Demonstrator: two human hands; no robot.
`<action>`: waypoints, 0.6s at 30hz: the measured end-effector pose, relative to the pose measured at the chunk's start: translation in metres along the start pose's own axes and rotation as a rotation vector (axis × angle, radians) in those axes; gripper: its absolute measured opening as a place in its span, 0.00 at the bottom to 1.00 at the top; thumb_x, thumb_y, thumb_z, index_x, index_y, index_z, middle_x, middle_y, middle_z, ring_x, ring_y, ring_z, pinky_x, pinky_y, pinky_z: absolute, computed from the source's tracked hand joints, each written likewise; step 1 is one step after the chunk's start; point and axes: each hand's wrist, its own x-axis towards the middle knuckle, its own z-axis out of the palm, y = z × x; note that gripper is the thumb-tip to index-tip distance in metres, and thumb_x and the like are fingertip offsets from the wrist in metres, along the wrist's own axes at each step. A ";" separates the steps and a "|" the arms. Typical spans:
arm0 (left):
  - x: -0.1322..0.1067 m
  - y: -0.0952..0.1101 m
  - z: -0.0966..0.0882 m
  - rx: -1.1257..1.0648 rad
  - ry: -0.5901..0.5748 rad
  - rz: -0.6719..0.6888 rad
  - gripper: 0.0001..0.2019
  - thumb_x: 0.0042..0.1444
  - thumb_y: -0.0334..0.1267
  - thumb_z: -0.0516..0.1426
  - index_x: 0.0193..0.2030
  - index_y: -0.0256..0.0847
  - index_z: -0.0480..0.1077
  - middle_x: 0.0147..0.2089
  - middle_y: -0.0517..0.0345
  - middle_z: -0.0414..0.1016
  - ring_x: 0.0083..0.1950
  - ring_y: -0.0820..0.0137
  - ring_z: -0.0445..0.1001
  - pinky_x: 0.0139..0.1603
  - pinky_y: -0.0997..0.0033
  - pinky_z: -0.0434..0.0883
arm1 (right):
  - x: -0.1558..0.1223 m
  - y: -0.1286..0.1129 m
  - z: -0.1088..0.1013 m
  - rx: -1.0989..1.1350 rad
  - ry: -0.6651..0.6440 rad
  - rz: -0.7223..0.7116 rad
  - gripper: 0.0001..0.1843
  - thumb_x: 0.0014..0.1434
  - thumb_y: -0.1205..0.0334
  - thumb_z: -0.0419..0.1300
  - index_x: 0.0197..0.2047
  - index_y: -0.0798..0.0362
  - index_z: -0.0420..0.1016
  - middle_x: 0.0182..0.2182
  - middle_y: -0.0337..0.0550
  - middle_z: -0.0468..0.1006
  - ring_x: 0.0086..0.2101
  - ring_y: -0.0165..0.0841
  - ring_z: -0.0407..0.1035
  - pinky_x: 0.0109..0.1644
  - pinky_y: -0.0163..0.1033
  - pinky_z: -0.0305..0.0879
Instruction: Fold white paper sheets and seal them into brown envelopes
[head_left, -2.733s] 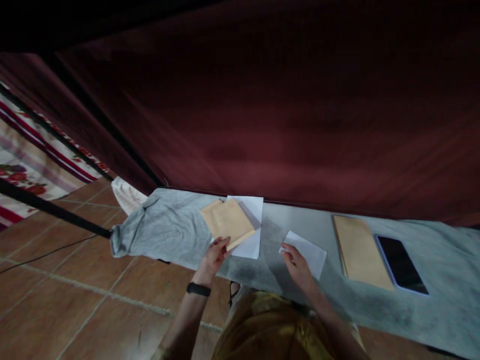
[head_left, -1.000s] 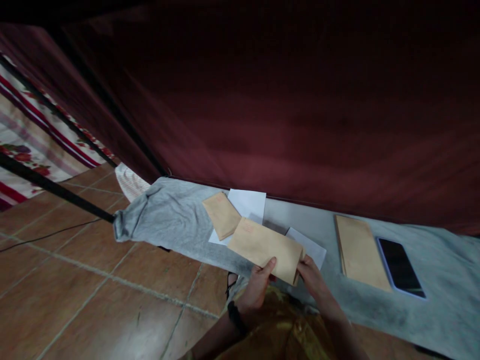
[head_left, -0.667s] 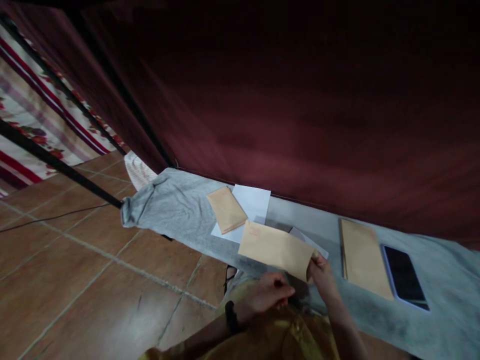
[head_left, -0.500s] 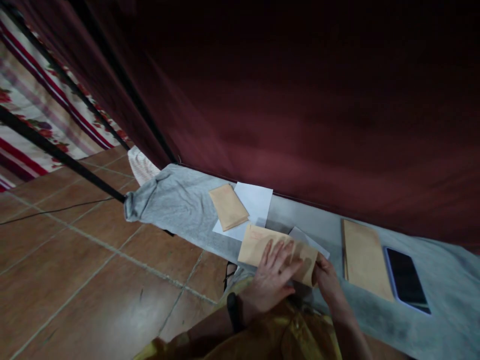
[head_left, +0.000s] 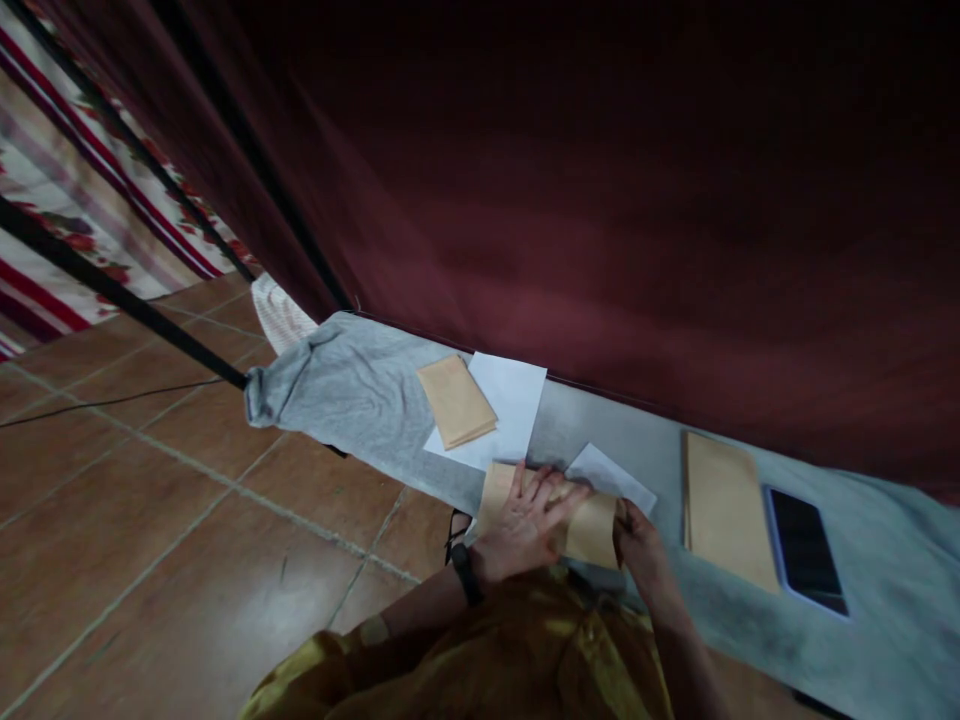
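Brown envelope (head_left: 596,530) runs left-right beneath the spread left hand (head_left: 525,527), right hand (head_left: 640,545) pinching its end.

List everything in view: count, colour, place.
Held envelope: 1, tan, lower centre
Sheet: 1, white, centre
Left envelopes: 2+, tan, partly on sheet
Paper: 1, white, beyond held envelope
Right envelopes: 2+, tan, right
Phone: 1, black, far right
Cloth: 1, grey, under phone
Curtain: 1, red, behind
Floral fabric: 1, multicoloured, left
Poles: 3+, black, left
Draped fabric: 1, white, left
Floor: 1, brown, lower left
Cable: 1, black, on floor
Footwear: 1, black, lower centre
Garment: 1, mustard, bottom
Wristband: 1, black, left wrist
Left hand: 1, flat on held envelope
Right hand: 1, gripping its end
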 end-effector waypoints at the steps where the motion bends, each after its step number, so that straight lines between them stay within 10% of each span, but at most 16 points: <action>1: 0.001 -0.001 0.002 -0.006 -0.002 -0.012 0.54 0.51 0.48 0.67 0.79 0.52 0.41 0.75 0.45 0.55 0.77 0.46 0.49 0.76 0.35 0.35 | -0.001 0.000 0.001 -0.040 0.034 -0.007 0.17 0.50 0.46 0.62 0.39 0.47 0.75 0.33 0.44 0.82 0.34 0.43 0.74 0.38 0.44 0.71; 7: 0.009 -0.011 0.018 0.006 -0.005 -0.027 0.52 0.52 0.52 0.66 0.78 0.51 0.44 0.77 0.44 0.52 0.77 0.46 0.50 0.76 0.35 0.36 | -0.015 -0.009 -0.002 -0.423 0.348 -0.212 0.17 0.61 0.42 0.58 0.39 0.47 0.73 0.35 0.48 0.78 0.37 0.42 0.71 0.45 0.46 0.69; 14: 0.011 -0.010 0.014 0.027 0.016 -0.006 0.52 0.52 0.51 0.67 0.79 0.49 0.44 0.77 0.43 0.51 0.78 0.47 0.48 0.76 0.37 0.38 | -0.023 -0.030 -0.003 -0.083 0.133 -0.135 0.23 0.66 0.42 0.54 0.51 0.48 0.79 0.53 0.48 0.81 0.51 0.44 0.74 0.61 0.49 0.68; 18: 0.012 -0.006 0.011 0.055 0.009 0.022 0.50 0.54 0.48 0.66 0.79 0.49 0.44 0.76 0.44 0.54 0.78 0.48 0.48 0.76 0.37 0.40 | -0.023 -0.041 0.001 0.214 -0.016 0.077 0.22 0.54 0.41 0.67 0.44 0.47 0.83 0.45 0.46 0.85 0.47 0.47 0.78 0.54 0.50 0.74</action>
